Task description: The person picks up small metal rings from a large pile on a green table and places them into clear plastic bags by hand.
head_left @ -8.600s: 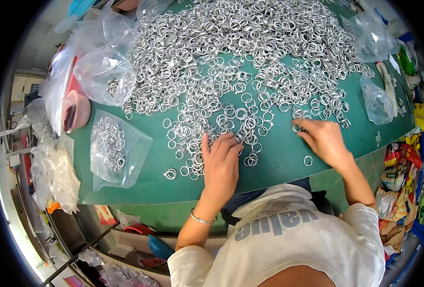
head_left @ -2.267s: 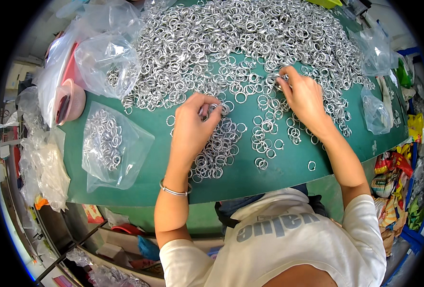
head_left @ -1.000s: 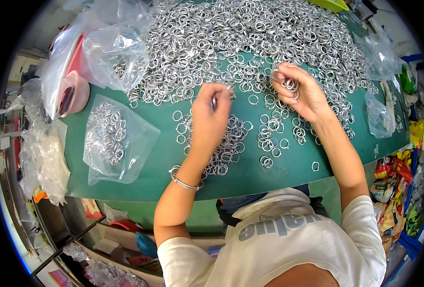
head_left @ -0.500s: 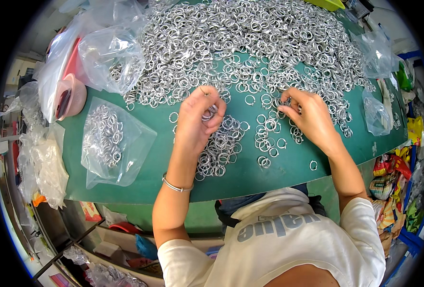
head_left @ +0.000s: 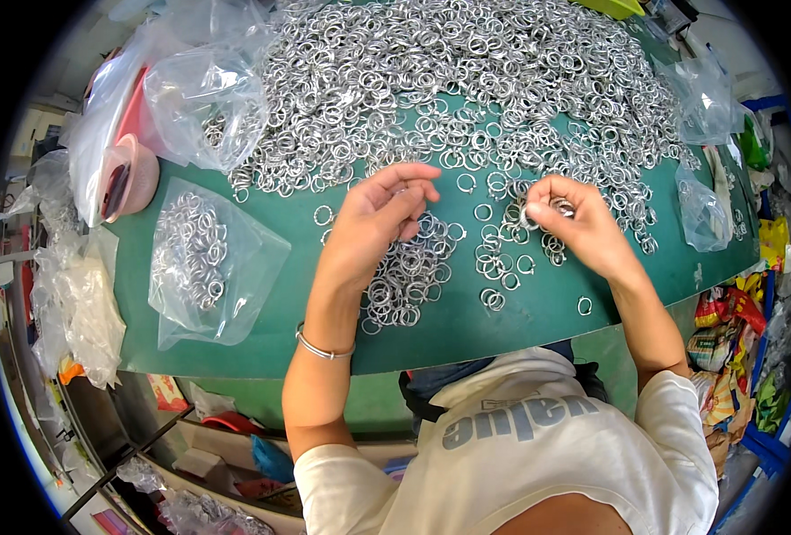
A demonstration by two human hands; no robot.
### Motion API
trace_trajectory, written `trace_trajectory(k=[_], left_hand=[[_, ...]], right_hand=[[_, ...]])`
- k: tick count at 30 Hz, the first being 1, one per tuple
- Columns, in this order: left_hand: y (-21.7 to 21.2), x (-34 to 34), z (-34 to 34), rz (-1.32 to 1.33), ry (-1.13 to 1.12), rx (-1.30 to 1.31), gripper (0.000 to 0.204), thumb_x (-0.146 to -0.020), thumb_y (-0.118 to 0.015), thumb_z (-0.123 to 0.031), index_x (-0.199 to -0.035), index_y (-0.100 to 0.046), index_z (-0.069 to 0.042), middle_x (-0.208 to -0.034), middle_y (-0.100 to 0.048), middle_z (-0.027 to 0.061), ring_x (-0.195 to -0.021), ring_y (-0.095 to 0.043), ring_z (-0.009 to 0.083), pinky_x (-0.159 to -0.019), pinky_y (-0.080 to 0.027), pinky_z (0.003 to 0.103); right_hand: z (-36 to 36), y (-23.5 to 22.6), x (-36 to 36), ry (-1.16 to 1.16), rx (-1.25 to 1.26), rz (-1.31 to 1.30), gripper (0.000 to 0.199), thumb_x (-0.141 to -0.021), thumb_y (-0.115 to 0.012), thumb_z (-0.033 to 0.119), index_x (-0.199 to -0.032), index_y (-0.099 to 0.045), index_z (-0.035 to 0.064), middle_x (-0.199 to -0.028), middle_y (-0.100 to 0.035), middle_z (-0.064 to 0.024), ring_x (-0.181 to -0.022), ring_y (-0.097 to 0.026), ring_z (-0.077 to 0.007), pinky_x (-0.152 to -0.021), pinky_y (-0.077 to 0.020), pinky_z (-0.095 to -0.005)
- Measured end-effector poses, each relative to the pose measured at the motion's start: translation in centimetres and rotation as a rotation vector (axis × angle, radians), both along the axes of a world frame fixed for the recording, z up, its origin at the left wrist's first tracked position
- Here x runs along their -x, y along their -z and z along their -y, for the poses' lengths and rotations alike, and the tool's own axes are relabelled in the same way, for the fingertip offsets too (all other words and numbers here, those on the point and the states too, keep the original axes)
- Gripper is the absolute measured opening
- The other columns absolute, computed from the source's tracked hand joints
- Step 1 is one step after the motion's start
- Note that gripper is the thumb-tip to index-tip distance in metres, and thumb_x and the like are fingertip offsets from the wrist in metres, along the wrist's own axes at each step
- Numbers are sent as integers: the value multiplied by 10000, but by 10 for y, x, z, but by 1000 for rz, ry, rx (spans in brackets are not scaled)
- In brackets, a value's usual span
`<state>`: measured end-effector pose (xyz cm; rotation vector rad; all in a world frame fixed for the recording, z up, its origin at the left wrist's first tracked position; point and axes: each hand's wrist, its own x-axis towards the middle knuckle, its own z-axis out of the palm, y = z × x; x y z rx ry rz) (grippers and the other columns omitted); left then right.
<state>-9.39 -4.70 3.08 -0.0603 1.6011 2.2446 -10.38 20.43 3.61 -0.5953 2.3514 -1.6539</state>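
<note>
My left hand hangs above a small heap of silver metal rings near the middle of the green table. Its fingers are curled in toward the thumb, and whatever lies inside the palm is hidden. To the right, my right hand pinches silver rings between thumb and fingers; part of a ring also shows inside its curl. Loose rings lie scattered between the two hands. Beyond them spreads a large pile of similar rings.
A clear plastic bag partly filled with rings lies at the left. Behind it stand a pink container and more clear bags. Further plastic bags rest at the right edge. One lone ring sits near the front edge.
My left hand's fingers have straightened somewhat and turned right; the rings seen in it before no longer show. My right hand has come slightly nearer, with a ring now at its thumb.
</note>
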Motion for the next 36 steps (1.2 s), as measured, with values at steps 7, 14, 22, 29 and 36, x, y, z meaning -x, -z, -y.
trace_trajectory(k=[7,14,22,29,36], left_hand=[[-1,-5,2,-389,14,643,213,-890,-479,-18,-1074,-582,7,-764,-566,12,-515,-362,21,-457,-294,158],[-9,1,17,-121,-5,219,213,-889,-476,-21,-1072,-579,18,-771,-573,25,-496,-365,14,-402,-275,156],[13,-6,-17,347,-32,-413,290,-975,-363,-264,-1120,-510,-60,-1018,-557,41,-893,-593,150,-761,-547,357],[19,-4,-1,390,-238,-718,287,-941,-440,-232,-1162,-479,-54,-1022,-592,74,-888,-608,190,-704,-555,327],[-10,-11,22,153,-543,-581,295,-887,-534,-137,-1162,-510,-33,-970,-563,90,-733,-521,155,-510,-399,208]], right_hand=[[5,-7,9,-111,989,1159,190,-936,-479,192,-931,-553,18,-600,-443,19,-542,-422,-81,-374,-294,-178],[46,-6,13,-315,688,974,163,-879,-584,125,-977,-624,1,-647,-491,5,-509,-395,-44,-385,-284,-187],[98,-7,11,-71,65,-385,207,-817,-608,88,-1006,-598,4,-881,-576,-75,-700,-604,-206,-573,-481,-249],[111,-15,11,-84,-210,-811,362,-743,-667,163,-1048,-546,9,-947,-537,-105,-938,-507,-284,-809,-396,-379],[85,15,-18,-542,-407,-642,311,-760,-658,192,-1032,-564,75,-1195,-483,-89,-1187,-405,-281,-936,-355,-414]])
